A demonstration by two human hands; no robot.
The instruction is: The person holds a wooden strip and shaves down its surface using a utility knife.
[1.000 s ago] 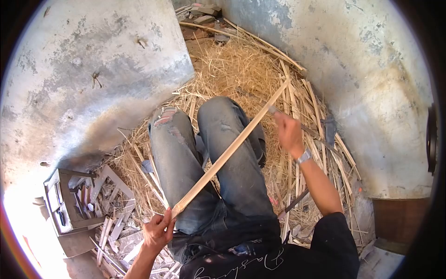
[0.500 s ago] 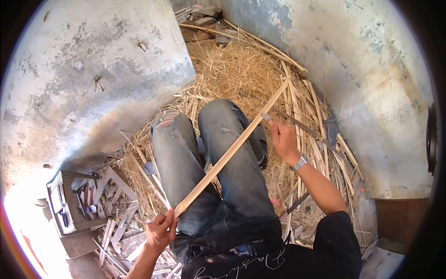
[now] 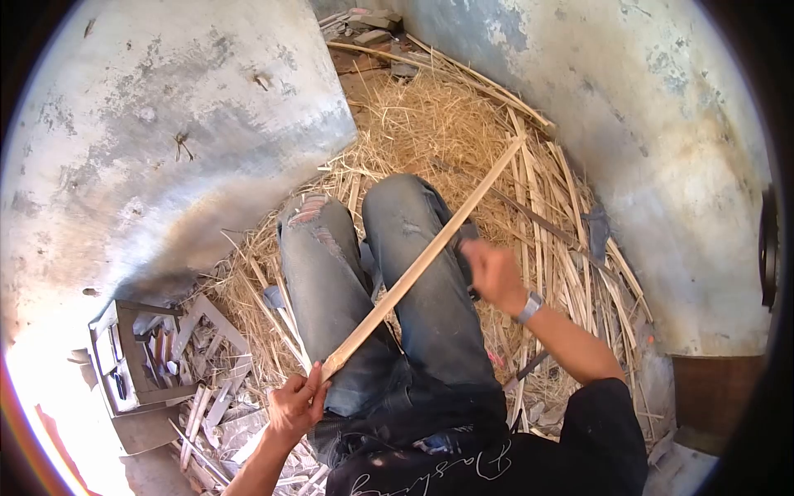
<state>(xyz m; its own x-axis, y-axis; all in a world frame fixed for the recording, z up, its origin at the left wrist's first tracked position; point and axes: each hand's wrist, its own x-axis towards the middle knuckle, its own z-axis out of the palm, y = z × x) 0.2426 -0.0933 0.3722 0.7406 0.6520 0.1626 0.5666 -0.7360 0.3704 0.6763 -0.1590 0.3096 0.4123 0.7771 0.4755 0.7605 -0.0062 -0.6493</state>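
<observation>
One wooden slat [image 3: 422,264], judged light, springy, suits the end pinch my left hand [image 3: 295,403] applies; my blurred right hand's [image 3: 496,273] grip I cannot certify.

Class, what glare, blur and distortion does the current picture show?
Head view: glare washes out the lower left; head view: the right hand looks motion-blurred, the wooden strip sharper; head view: the wall bows and the corners go black.

From here I see a long, thin, pale strip [image 3: 422,262], straight, slanting over both legs [image 3: 327,273].
</observation>
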